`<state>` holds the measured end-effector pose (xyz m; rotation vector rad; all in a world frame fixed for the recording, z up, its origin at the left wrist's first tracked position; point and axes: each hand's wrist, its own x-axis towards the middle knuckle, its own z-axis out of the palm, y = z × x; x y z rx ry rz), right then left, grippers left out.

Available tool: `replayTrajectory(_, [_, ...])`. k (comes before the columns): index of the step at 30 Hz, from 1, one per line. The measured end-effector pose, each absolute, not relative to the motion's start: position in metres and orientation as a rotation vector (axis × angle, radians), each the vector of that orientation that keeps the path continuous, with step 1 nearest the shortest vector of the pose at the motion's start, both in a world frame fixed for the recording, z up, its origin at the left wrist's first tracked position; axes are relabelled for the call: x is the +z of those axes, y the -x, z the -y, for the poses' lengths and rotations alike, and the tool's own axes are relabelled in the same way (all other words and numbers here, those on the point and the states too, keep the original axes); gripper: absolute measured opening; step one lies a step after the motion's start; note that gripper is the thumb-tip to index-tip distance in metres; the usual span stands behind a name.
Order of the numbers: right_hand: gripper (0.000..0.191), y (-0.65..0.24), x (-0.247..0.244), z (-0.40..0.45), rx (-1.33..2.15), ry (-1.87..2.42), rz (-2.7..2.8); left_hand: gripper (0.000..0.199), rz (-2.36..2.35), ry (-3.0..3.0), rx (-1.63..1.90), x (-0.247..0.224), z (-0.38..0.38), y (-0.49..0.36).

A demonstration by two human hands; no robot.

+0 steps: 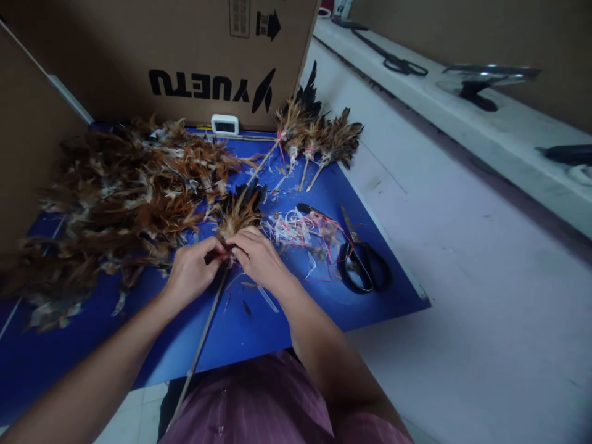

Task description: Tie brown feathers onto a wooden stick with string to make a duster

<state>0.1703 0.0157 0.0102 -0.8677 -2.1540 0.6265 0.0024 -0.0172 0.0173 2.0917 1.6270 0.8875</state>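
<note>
My left hand and my right hand meet at the base of a bunch of brown and black feathers. Both are closed, thumbs and fingers pinching where pinkish string shows at the binding. A thin wooden stick passes under the hands and runs down past the table's front edge toward my lap. Just what each fingertip grips is partly hidden. To the right of my right hand lies a tangle of white and pink string. Black-handled scissors rest beyond it, blades pointing away.
A large heap of brown feather bunches covers the left of the blue table. Several tied feather bunches lie at the back right, near a small white digital clock. A cardboard box stands behind; a white ledge runs along the right.
</note>
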Motion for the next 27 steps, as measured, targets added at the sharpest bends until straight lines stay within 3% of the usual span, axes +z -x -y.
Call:
replayTrajectory(16, [0.018, -0.164, 0.013, -0.023, 0.643, 1.001, 2.161, 0.012, -1.615, -2.668, 1.073, -0.005, 0.02, -0.004])
replayTrajectory(27, [0.032, -0.167, 0.016, -0.029, 0.938, 0.951, 2.04, 0.008, -1.381, -2.921, 1.12, -0.005, 0.017, -0.002])
